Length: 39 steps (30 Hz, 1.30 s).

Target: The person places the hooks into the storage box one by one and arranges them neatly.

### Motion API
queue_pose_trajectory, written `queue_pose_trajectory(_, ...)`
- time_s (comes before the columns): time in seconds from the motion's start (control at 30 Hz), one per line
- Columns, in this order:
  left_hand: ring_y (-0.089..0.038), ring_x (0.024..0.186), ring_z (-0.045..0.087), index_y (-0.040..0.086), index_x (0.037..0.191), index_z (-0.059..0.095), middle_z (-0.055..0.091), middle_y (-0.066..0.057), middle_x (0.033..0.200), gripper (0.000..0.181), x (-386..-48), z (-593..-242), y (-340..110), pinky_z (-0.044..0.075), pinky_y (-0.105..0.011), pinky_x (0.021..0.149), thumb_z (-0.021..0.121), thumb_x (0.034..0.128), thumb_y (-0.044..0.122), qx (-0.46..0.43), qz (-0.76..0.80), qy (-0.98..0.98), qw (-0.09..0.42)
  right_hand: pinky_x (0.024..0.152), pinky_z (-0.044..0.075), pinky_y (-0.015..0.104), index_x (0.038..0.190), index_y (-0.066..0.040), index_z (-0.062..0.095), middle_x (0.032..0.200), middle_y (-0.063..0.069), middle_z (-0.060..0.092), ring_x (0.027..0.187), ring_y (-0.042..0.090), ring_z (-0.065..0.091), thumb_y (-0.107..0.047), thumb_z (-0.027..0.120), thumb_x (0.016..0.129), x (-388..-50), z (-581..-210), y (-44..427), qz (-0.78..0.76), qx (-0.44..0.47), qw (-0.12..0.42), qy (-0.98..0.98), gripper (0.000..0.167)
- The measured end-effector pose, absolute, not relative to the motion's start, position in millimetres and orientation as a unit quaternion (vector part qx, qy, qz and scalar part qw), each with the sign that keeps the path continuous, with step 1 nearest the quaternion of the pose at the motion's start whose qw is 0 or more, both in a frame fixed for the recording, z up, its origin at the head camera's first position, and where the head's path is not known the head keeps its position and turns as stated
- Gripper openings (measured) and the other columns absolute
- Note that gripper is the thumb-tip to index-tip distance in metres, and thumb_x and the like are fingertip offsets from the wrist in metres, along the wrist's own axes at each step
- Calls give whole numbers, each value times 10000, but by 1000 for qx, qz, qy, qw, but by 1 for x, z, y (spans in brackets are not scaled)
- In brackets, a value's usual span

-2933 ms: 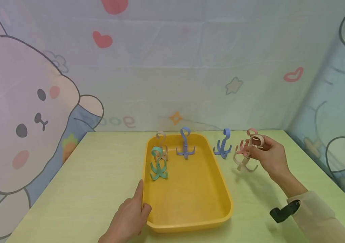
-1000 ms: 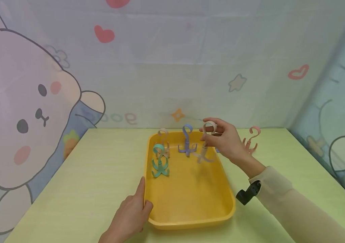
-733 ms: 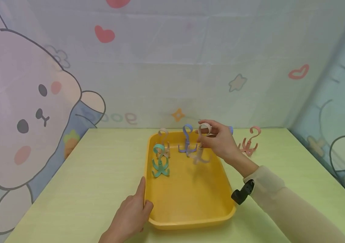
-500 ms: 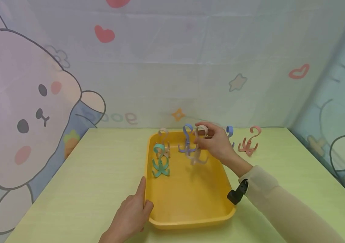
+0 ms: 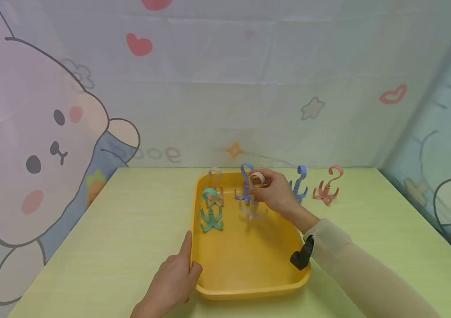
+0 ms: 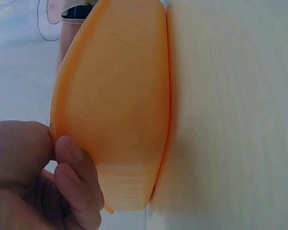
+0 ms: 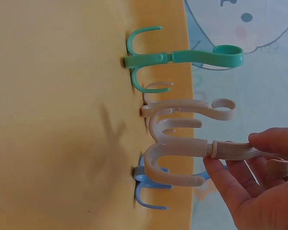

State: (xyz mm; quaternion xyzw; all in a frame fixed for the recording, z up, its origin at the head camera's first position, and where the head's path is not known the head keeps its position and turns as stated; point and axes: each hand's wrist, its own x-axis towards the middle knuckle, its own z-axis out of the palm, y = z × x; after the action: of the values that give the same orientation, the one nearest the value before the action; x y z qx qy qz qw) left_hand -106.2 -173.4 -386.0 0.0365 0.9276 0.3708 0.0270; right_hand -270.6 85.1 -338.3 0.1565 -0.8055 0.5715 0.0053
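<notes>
My right hand (image 5: 276, 191) pinches a beige four-pronged hook hanger (image 7: 180, 146) by its neck. The hanger is upright over the far part of a yellow tray (image 5: 249, 260), prongs down; in the right wrist view its shadow falls on the tray floor. Inside the tray stand a green hanger (image 5: 211, 218), a second beige hanger (image 7: 182, 106) behind it and a blue hanger (image 7: 149, 179), partly hidden by the held one. My left hand (image 5: 171, 278) grips the tray's left wall near the front, fingers (image 6: 77, 191) curled against its outside.
Outside the tray, to its right, a second blue hanger (image 5: 300, 183) stands partly behind my right hand. A pink hanger (image 5: 326, 187) stands farther right. Both are on the pale green table (image 5: 368, 229). A printed cloth backdrop (image 5: 225, 88) rises behind the table.
My right hand has carried the beige hanger left from beside the pink one to over the tray, then lowered it slightly. The left hand has kept its grip on the tray.
</notes>
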Motion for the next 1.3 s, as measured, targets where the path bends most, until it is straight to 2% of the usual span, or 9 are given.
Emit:
queue_pose_trajectory(0.17, -92, 335, 512, -19, 1676, 165, 549, 1, 556, 809, -106, -387, -174, 380, -297, 445, 511, 957, 116, 39, 372, 927, 26, 851, 641, 412, 1365, -71, 687, 1270, 197, 690, 1038, 287, 702, -87, 719, 968, -271, -343, 80, 558, 153, 5, -816, 398)
queue_pose_trajectory(0.33, -91, 335, 511, -16, 1678, 158, 544, 0, 552, 812, -107, -387, -174, 382, -292, 437, 508, 958, 117, 37, 375, 926, 30, 807, 627, 363, 1316, -45, 705, 1223, 194, 701, 964, 243, 705, -92, 714, 977, -274, -351, 78, 552, 157, 10, -819, 342)
queue_pose_trajectory(0.57, -94, 340, 513, -19, 1678, 156, 555, -10, 569, 812, -107, -386, -174, 392, -300, 443, 514, 962, 121, 37, 375, 926, 33, 760, 599, 319, 1291, 2, 697, 1237, 227, 685, 989, 370, 720, -47, 704, 977, -277, -360, 77, 553, 160, 14, -818, 317)
queue_pose_trajectory(0.83, -98, 344, 514, -20, 1679, 153, 559, -17, 585, 807, -108, -385, -174, 402, -305, 455, 513, 972, 125, 30, 374, 926, 36, 738, 555, 315, 1241, -17, 722, 1198, 196, 684, 832, 204, 657, 7, 694, 963, -279, -365, 73, 552, 172, 18, -816, 280)
queue_pose_trajectory(1.0, -100, 344, 515, -13, 1680, 158, 561, -23, 594, 805, -108, -384, -173, 407, -302, 467, 510, 970, 131, 26, 369, 928, 39, 757, 593, 348, 1251, -25, 718, 1172, 188, 698, 859, 216, 687, 5, 701, 957, -279, -366, 72, 560, 162, 14, -813, 296)
queue_pose_trajectory(1.13, -99, 347, 519, -3, 1683, 155, 560, -27, 608, 809, -108, -384, -172, 414, -305, 471, 512, 971, 138, 24, 369, 928, 42, 768, 598, 319, 1266, -7, 710, 1186, 205, 698, 886, 223, 691, 4, 700, 958, -279, -365, 72, 559, 158, 13, -814, 309)
queue_pose_trajectory(1.23, -101, 350, 522, -3, 1683, 154, 558, -29, 610, 809, -108, -384, -173, 420, -307, 472, 515, 972, 135, 24, 371, 927, 42, 793, 593, 308, 1308, -20, 701, 1214, 196, 692, 936, 229, 685, -24, 714, 958, -277, -363, 73, 550, 154, 12, -820, 350)
queue_pose_trajectory(1.3, -102, 352, 523, -8, 1682, 157, 556, -29, 614, 808, -108, -384, -173, 423, -306, 474, 519, 973, 133, 25, 371, 927, 40, 828, 594, 343, 1354, -32, 680, 1231, 199, 701, 984, 259, 691, -66, 723, 963, -276, -360, 75, 547, 153, 10, -823, 395)
